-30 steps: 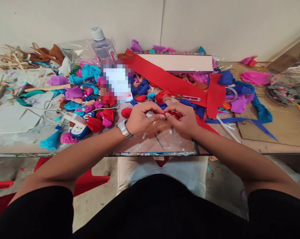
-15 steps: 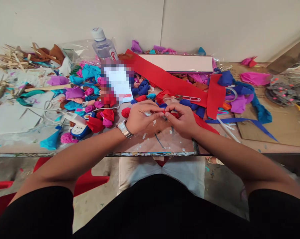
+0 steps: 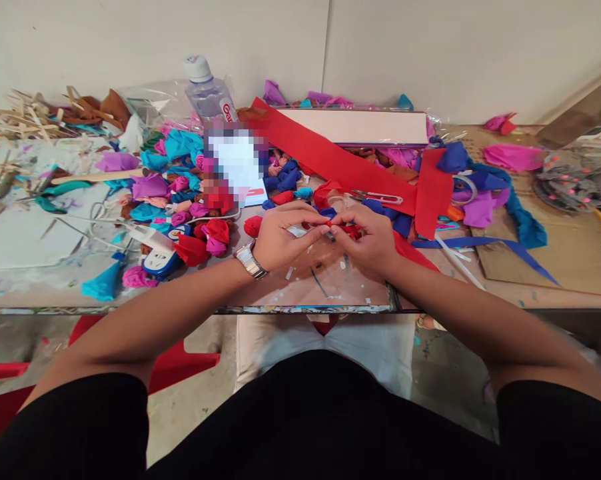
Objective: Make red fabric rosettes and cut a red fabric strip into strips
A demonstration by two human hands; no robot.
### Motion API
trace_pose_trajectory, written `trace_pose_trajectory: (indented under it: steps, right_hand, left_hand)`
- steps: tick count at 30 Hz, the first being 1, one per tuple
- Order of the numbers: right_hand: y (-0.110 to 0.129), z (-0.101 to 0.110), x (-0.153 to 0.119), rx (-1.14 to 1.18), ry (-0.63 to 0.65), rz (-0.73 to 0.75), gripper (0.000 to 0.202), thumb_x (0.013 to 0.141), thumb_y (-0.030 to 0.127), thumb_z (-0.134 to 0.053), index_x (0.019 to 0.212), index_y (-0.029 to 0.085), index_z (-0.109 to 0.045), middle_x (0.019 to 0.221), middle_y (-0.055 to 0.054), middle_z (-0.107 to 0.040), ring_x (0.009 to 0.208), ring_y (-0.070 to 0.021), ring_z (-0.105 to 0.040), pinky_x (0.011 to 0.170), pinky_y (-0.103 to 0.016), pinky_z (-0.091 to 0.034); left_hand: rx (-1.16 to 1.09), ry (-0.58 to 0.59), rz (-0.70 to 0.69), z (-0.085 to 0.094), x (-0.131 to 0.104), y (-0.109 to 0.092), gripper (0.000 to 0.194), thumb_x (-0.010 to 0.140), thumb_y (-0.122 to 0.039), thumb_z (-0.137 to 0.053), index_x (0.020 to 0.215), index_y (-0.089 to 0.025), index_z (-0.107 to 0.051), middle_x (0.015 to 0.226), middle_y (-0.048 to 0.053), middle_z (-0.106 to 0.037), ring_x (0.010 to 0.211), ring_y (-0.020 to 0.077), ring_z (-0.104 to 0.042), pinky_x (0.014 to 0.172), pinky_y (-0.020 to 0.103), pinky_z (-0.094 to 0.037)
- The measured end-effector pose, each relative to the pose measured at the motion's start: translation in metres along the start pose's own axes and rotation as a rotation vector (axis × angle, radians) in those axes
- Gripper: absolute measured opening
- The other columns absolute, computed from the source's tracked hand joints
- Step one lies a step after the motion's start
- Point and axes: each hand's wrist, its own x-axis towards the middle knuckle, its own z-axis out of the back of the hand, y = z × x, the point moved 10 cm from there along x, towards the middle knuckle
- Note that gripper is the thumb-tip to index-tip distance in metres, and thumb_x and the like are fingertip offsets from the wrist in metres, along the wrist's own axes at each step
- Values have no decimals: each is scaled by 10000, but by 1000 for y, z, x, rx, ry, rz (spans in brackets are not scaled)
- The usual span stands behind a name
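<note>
Small red piece (image 3: 351,231) of crinkly material, up at the fingertips over the near middle of the table (image 3: 305,283); mostly covered by fingers, exact shape can't be made out. Left hand (image 3: 286,235): thumb and index pinching the piece's left end, the other fingers bent behind. Right hand (image 3: 368,237): thumb and index on the same piece, tips meeting the left hand's, more red showing inside its curl. Both hands grasping, neither free. Silver watch (image 3: 250,260) on left wrist.

Just beyond the hands: blue bundles, plus snips (image 3: 380,197) with a pale handle. Long red strip (image 3: 340,157) slants behind them, its upper end near a flat white box (image 3: 355,127); shorter red strip (image 3: 430,193) at its right end. Tape roll (image 3: 464,189) right of that, among purple and blue scraps; narrow blue strip (image 3: 485,243) runs onto cardboard (image 3: 555,257).

Left of the hands: pile of wrapped bundles (image 3: 180,217), pink, red, teal, purple. Pixelated bright phone-like item (image 3: 235,163) on top, capped clear bottle (image 3: 205,97) behind it. Blue-and-white power strip (image 3: 163,261) with white adapter (image 3: 148,237) at the pile's near side; teal paper cone (image 3: 102,281) near the table edge. Farther left, green-handled pliers (image 3: 68,189); wooden sticks (image 3: 28,117) heaped at the back.
</note>
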Motion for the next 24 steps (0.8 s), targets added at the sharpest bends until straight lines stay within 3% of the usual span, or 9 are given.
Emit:
trace_pose_trajectory:
  steps: [10,16,24]
  right_hand:
    - [-1,2,2,-30,4,-24,227,1019,497,-728,954,284,-771,916,-37,-823,885,-239,-754,958,-442,-603]
    - [2,3,1,-43,-2,15,184,1033,428,-715,934,274,-735,919,-32,-814,908,-233,-747,979,-444,-580]
    - [-2,5,0,-33,-27,15,177,1019,439,-740,927,288,-743,891,-22,-819,859,-234,-744,957,-462,-587]
  left_hand:
    - [-47,21,77,-2,0,12,229,992,-440,-794,998,-219,-856,954,79,-831,865,187,-747,795,337,-599]
    - [-168,56,135,-9,-5,24,228,988,-441,-803,1037,-226,-861,980,82,-831,881,185,-744,826,344,-600]
    - [-213,49,177,-11,-4,24,210,933,-441,-870,1015,-249,-889,994,82,-864,868,183,-790,803,333,-628]
